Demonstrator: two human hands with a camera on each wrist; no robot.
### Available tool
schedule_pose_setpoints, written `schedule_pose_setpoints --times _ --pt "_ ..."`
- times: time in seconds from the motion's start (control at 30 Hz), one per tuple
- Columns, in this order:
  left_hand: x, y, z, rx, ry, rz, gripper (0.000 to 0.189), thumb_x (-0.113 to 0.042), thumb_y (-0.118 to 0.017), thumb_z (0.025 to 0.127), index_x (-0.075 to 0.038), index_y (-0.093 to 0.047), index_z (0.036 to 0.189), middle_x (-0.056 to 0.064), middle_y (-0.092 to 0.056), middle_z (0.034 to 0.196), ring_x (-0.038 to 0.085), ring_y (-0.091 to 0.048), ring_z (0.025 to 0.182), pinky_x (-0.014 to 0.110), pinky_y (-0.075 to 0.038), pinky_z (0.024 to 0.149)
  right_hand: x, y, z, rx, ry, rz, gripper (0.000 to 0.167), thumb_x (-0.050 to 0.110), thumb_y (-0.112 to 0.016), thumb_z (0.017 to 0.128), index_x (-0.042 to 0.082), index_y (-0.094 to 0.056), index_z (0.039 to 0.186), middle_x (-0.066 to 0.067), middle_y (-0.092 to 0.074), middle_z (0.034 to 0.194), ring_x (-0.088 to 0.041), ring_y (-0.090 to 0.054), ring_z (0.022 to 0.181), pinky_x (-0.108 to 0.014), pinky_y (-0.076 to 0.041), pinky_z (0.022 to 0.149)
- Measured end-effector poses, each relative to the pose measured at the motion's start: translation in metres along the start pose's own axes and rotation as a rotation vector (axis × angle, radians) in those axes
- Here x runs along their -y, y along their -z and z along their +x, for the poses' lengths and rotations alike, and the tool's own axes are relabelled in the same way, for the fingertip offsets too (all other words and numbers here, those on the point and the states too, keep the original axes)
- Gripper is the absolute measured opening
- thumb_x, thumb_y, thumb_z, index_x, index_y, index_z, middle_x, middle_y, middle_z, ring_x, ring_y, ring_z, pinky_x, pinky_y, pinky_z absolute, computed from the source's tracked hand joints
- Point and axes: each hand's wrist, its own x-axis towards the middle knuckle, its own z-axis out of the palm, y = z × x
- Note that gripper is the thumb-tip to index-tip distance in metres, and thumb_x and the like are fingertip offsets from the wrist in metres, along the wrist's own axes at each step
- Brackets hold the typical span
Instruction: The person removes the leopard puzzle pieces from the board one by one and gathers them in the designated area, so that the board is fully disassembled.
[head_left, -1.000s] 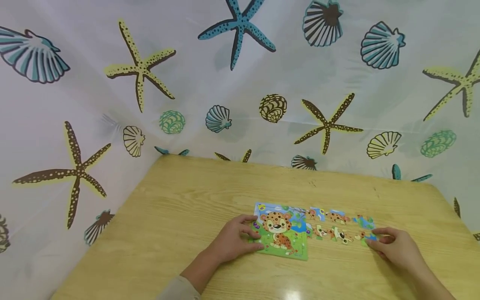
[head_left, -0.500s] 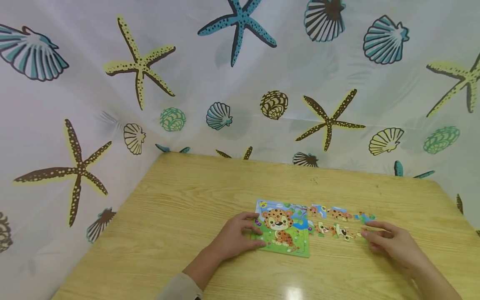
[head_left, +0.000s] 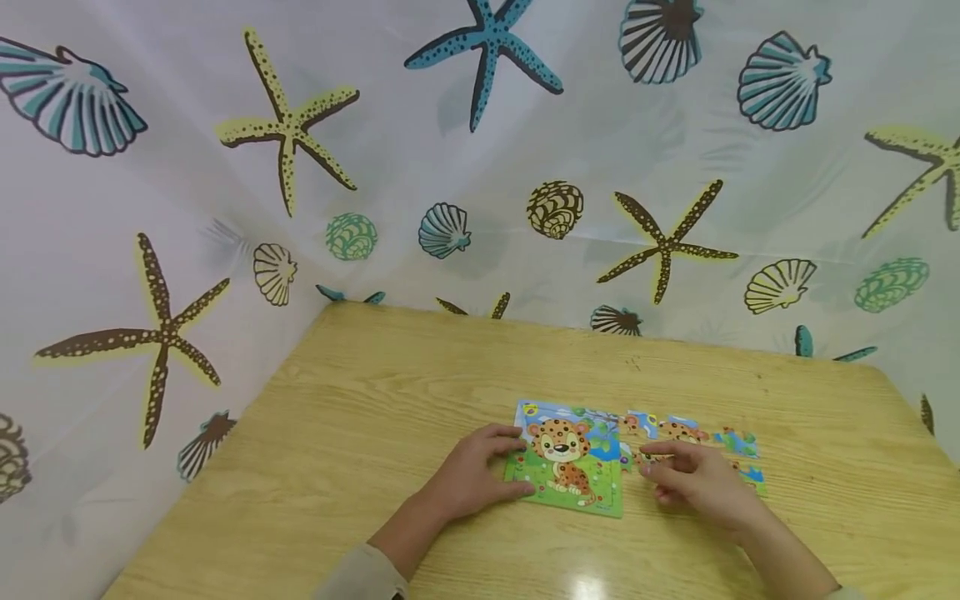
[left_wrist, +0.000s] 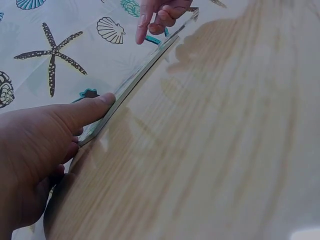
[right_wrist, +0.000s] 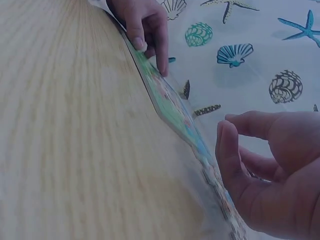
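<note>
A square puzzle board [head_left: 577, 454] printed with a spotted leopard cub on grass lies flat on the table. My left hand [head_left: 480, 471] holds it at its left side, the thumb on the near edge and the fingers along the far left. To the board's right lie loose jigsaw pieces [head_left: 681, 430] in two rows, leopard-spotted, blue and green. My right hand [head_left: 705, 487] hovers over the near row, hiding some of it. In the right wrist view, thumb and index finger of the right hand [right_wrist: 270, 165] come close together with nothing visible between them.
The wooden table [head_left: 360, 417] runs back to a white curtain [head_left: 480, 183] with starfish and shells on it. That curtain also closes off the left and right sides. A blue-green jigsaw piece [head_left: 738, 442] lies at the right end of the far row.
My right hand has moved left from the right end of the pieces to those nearer the board, uncovering the right-end piece. My left hand stays on the board.
</note>
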Motion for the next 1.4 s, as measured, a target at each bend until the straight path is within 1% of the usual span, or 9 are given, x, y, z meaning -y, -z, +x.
schedule_pose_setpoints --times 0.17,0.4,0.57,0.87,1.0,1.1,1.23,1.33,1.4 --pt "-0.004 -0.001 0.005 0.014 0.004 0.018 0.071 -0.045 -0.083 0.08 -0.009 -0.06 0.137 0.004 -0.054 0.146 0.031 -0.048 0.137 0.052 -0.04 0.114 0.012 -0.021 0.008 0.037 0.035 0.0 0.056 0.025 -0.069 0.095 -0.005 -0.051 0.139 -0.013 -0.069 0.105 -0.014 -0.065 0.075 -0.028 -0.061 0.07" --pt "-0.007 -0.002 0.007 0.014 -0.002 0.009 0.072 -0.043 -0.084 0.079 -0.008 -0.06 0.137 0.005 -0.055 0.145 0.03 -0.049 0.136 0.05 -0.04 0.114 0.03 -0.057 0.023 0.111 0.091 0.02 0.05 0.02 -0.065 0.098 -0.008 -0.051 0.137 -0.017 -0.065 0.108 -0.015 -0.065 0.078 -0.027 -0.061 0.073" --pt "-0.008 -0.003 0.008 0.014 -0.014 0.012 0.072 -0.044 -0.083 0.08 -0.007 -0.06 0.137 0.005 -0.056 0.144 0.03 -0.05 0.136 0.051 -0.041 0.113 0.04 -0.076 0.033 0.13 0.111 -0.024 0.046 0.021 -0.064 0.099 -0.007 -0.054 0.135 -0.017 -0.06 0.113 -0.016 -0.065 0.079 -0.03 -0.062 0.073" --pt "-0.01 -0.005 0.01 0.034 -0.025 0.009 0.072 -0.043 -0.083 0.081 -0.006 -0.059 0.138 0.005 -0.055 0.145 0.029 -0.049 0.136 0.049 -0.042 0.113 0.035 -0.085 0.046 0.164 0.112 -0.068 0.05 0.02 -0.063 0.099 -0.005 -0.05 0.14 -0.013 -0.064 0.098 -0.014 -0.066 0.073 -0.025 -0.06 0.067" --pt "-0.009 -0.007 0.01 0.031 -0.036 0.014 0.077 -0.046 -0.083 0.079 -0.006 -0.058 0.139 0.005 -0.054 0.145 0.029 -0.048 0.137 0.049 -0.042 0.113 0.031 -0.086 0.049 0.166 0.128 -0.142 0.047 0.021 -0.063 0.099 -0.001 -0.054 0.139 -0.008 -0.064 0.082 -0.011 -0.06 0.063 -0.022 -0.05 0.05" --pt "-0.004 -0.006 0.007 0.009 -0.027 0.023 0.079 -0.047 -0.084 0.077 -0.006 -0.058 0.139 0.003 -0.054 0.145 0.027 -0.049 0.136 0.049 -0.043 0.113 0.031 -0.091 0.052 0.176 0.162 -0.217 0.044 0.021 -0.064 0.099 0.003 -0.057 0.138 -0.004 -0.061 0.074 -0.01 -0.055 0.056 -0.019 -0.04 0.043" --pt "0.002 -0.004 0.003 -0.015 -0.018 0.023 0.08 -0.047 -0.086 0.075 -0.007 -0.059 0.139 0.002 -0.054 0.144 0.023 -0.055 0.128 0.045 -0.048 0.107 0.032 -0.098 0.056 0.208 0.207 -0.263 0.042 0.02 -0.064 0.098 0.003 -0.059 0.136 -0.003 -0.058 0.07 -0.01 -0.052 0.053 -0.019 -0.04 0.044" --pt "0.004 -0.004 0.002 -0.01 -0.028 0.019 0.079 -0.048 -0.085 0.076 -0.007 -0.059 0.138 0.002 -0.054 0.144 0.02 -0.058 0.122 0.043 -0.051 0.102 0.034 -0.101 0.056 0.216 0.204 -0.263 0.042 0.019 -0.065 0.097 0.001 -0.06 0.135 -0.003 -0.056 0.069 -0.011 -0.051 0.053 -0.02 -0.04 0.045" --pt "0.003 -0.003 0.003 -0.003 -0.035 0.015 0.079 -0.047 -0.085 0.076 -0.007 -0.059 0.138 0.003 -0.054 0.145 0.021 -0.058 0.122 0.043 -0.05 0.102 0.035 -0.101 0.056 0.207 0.195 -0.265 0.041 0.019 -0.066 0.097 0.001 -0.061 0.134 -0.003 -0.056 0.07 -0.012 -0.051 0.053 -0.021 -0.039 0.045"
